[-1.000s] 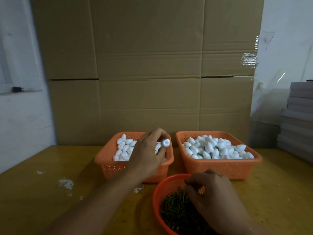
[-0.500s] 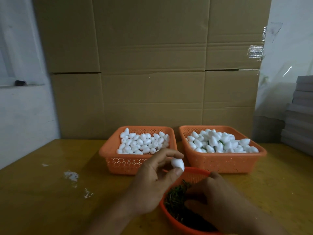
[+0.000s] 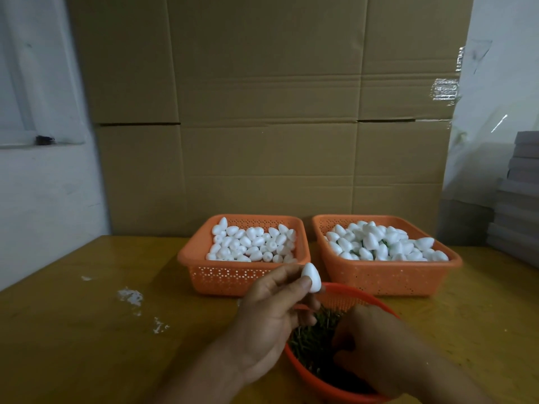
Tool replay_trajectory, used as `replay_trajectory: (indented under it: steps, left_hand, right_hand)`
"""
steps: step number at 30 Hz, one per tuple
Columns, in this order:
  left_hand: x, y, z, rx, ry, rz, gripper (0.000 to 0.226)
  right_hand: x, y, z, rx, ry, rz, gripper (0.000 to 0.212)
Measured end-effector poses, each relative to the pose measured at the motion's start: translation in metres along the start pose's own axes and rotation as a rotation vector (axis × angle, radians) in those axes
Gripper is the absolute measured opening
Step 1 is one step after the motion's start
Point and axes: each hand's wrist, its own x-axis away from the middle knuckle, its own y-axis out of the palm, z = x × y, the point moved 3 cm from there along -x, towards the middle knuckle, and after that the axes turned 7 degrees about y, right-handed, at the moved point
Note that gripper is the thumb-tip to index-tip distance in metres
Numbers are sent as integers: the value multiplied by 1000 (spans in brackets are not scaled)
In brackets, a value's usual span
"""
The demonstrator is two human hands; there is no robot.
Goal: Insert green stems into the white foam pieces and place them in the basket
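Two hands work low over the yellow table point(image 3: 73, 330). The left hand point(image 3: 268, 319) pinches one white foam piece point(image 3: 311, 277) between thumb and forefinger, pointed end up, while its other fingers curl loosely beneath. That hand is raised above the near rim of the round orange bowl point(image 3: 344, 295), with the forearm coming in from the lower left.

The right hand point(image 3: 376, 345) reaches down into the bowl with its back turned up, fingers bent into the heap of green stems point(image 3: 313, 342). Its fingertips are hidden, so whether they actually grip a stem cannot be told. The right forearm runs off the lower right edge.

Behind the bowl stand two square orange baskets, side by side with a narrow gap between them. The left basket point(image 3: 221, 275) holds plain white foam pieces in a shallow layer. The right basket point(image 3: 388, 278) is heaped higher, and bits of green show among its pieces. The held foam piece sits just in front of the gap between the baskets.

White crumbs point(image 3: 130, 296) lie scattered on the table to the left, well apart from the hands. A wall of cardboard boxes point(image 3: 268, 112) stands close behind the baskets, and a grey stack point(image 3: 519, 199) rises at the right edge.
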Motion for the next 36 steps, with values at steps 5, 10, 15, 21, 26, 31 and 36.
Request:
replay_trajectory:
  steps: [5,10,15,21,26,31,36]
  left_hand:
    - [-1,0,4,105,-39,8,37]
    - [-1,-2,4,165,-75,-4,30]
    - [0,-3,1,181,-105,-11,19]
    - [-1,-5,1,156,-139,1,23]
    - [-1,-7,2,144,-164,74,23]
    - [-2,-8,3,142,-178,112,29]
    - [-3,-9,3,121,-175,123,33]
  right_hand:
    - [-1,1,-1,17,0,26,19]
    - [1,0,-5,42,8,-20,22]
    - [1,-1,-5,-17,29,15,18]
    - [0,-10,2,-220,0,143,8]
    - [4,-19,2,-633,-58,306,8]
    - [11,-28,-1,-1155,-119,419,15]
    - [15,-30,-10,-1299,-242,362,19]
